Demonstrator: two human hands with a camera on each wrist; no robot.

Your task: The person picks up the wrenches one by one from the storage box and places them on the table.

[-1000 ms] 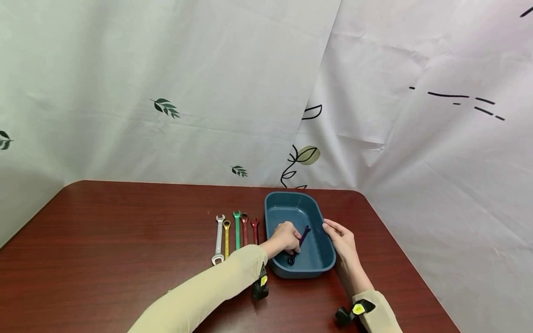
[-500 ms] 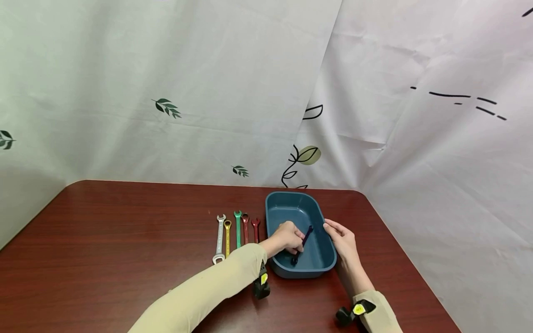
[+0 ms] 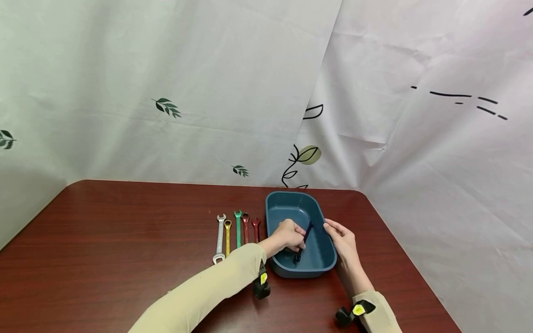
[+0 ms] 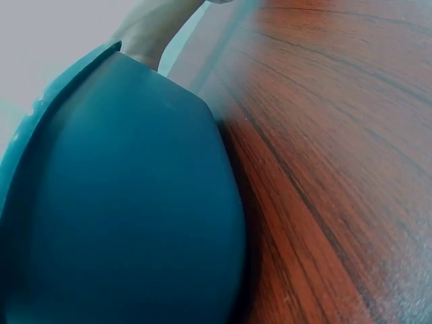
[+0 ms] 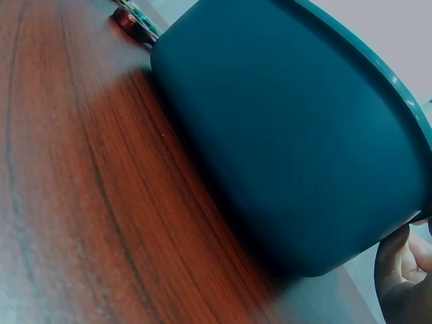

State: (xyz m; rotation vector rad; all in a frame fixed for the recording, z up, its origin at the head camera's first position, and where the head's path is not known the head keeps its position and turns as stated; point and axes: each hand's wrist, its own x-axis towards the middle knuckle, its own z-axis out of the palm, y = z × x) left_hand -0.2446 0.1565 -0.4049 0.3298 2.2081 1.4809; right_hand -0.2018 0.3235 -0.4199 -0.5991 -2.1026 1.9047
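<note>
A blue rectangular bin [image 3: 291,274] stands on the table at the right. My left hand [image 3: 288,234] reaches down into it and grips a dark purple-blue wrench [image 3: 308,230] that slants near the bin's floor. Part of that wrench is hidden behind the fingers. On the bin's right rim my right hand [image 3: 342,243] holds on, with its thumb and fingers [image 5: 393,270] at the edge in the right wrist view. The left wrist view shows the bin's outer wall [image 4: 135,196] and hides the left fingers' work.
Left of the bin, several wrenches lie in a row: silver [image 3: 219,238], yellow [image 3: 227,238], green [image 3: 238,229], brownish red [image 3: 245,229] and red [image 3: 256,230]. The left sleeve crosses over their near ends. A printed cloth hangs behind the table [image 3: 125,231].
My left hand has shifted slightly right with the dark wrench, which now lies a little farther right and away from me in the bin. The right hand stays at the rim.
</note>
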